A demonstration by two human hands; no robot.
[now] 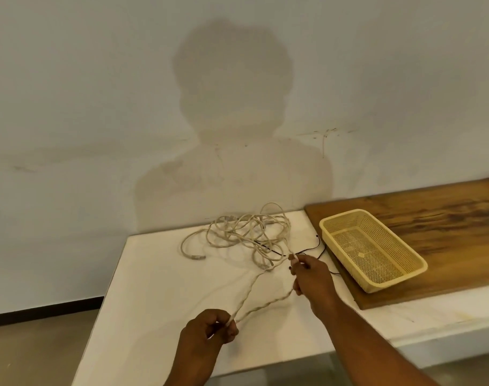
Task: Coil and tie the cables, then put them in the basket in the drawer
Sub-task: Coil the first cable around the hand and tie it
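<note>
The left hand (209, 328) is closed near the table's front edge, pinching a bend of the pale cable (248, 235) between thumb and fingers. Two strands run from it up and to the right; one reaches the right hand (311, 275), which is clenched around it and seems also to pinch a cable end at its fingertips. Farther back, the rest of the cable lies tangled on the white table (154, 288), with a thin black wire (311, 248) just right of it. The empty yellow basket (372, 249) sits to the right on a wooden board (446, 218).

Cables (246, 235) lie tangled on the table (143, 274), basket (371, 249) to their right
</note>
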